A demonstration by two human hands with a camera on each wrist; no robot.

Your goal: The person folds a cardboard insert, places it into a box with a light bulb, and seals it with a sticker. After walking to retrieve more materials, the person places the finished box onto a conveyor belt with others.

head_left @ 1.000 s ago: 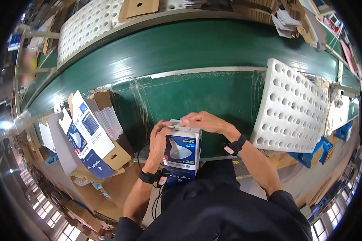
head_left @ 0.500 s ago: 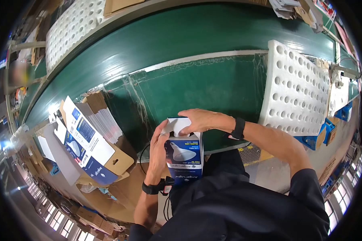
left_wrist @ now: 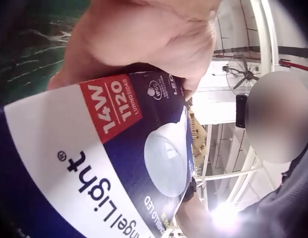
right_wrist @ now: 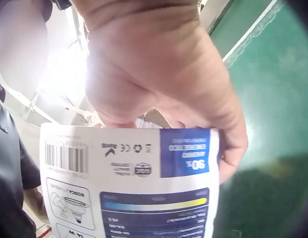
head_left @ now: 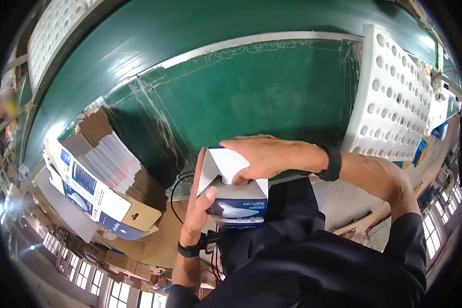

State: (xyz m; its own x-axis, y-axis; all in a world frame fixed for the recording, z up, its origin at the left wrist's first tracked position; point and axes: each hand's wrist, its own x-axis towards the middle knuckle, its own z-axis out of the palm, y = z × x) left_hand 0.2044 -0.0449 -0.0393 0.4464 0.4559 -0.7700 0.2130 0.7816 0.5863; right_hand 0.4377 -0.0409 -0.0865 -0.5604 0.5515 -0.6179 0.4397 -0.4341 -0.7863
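A blue-and-white light bulb box (head_left: 237, 211), printed with a reflector bulb, stands in front of the person's body with its top end towards the head camera. White flaps (head_left: 226, 160) show at that end, one with a notched edge. My left hand (head_left: 196, 211) grips the box's left side, thumb at the top edge of the printed front and fingers along the side. From the right, my right hand (head_left: 272, 155) reaches across the top and grips the far side, its thumb on the notched flap. The barcode panel (right_wrist: 129, 183) faces the right wrist camera.
A green work table (head_left: 256, 92) lies ahead. At left, a stack of flattened cartons (head_left: 105, 154) stands behind a printed carton (head_left: 95, 197). A white foam tray with rows of holes (head_left: 395, 97) leans at right. A black cable (head_left: 174, 197) loops beside the left arm.
The box top has tipped towards the head camera, showing more of the flaps. My right hand has shifted from the top to the far edge, thumb at the flap. The head view has turned.
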